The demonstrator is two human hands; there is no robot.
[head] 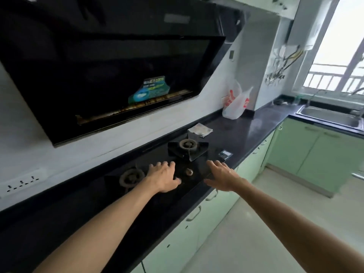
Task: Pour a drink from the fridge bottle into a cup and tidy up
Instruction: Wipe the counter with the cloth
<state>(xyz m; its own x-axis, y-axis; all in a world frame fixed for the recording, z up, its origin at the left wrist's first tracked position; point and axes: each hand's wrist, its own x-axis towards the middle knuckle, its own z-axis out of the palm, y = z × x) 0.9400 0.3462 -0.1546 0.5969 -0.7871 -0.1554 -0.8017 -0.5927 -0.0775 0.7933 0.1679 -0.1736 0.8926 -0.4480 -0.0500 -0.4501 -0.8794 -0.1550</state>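
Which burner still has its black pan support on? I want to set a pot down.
The far burner, nearer the plastic bag, has its black support. The near burner, beside the left hand, shows only a bare ring.

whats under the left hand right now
The left hand hovers open over the black glass hob, between burner and knob. Whatever lies under the palm is hidden.

Both forearms are bare to the frame edge, with no sleeves, and both hands (pixel 164 177) ungloved.
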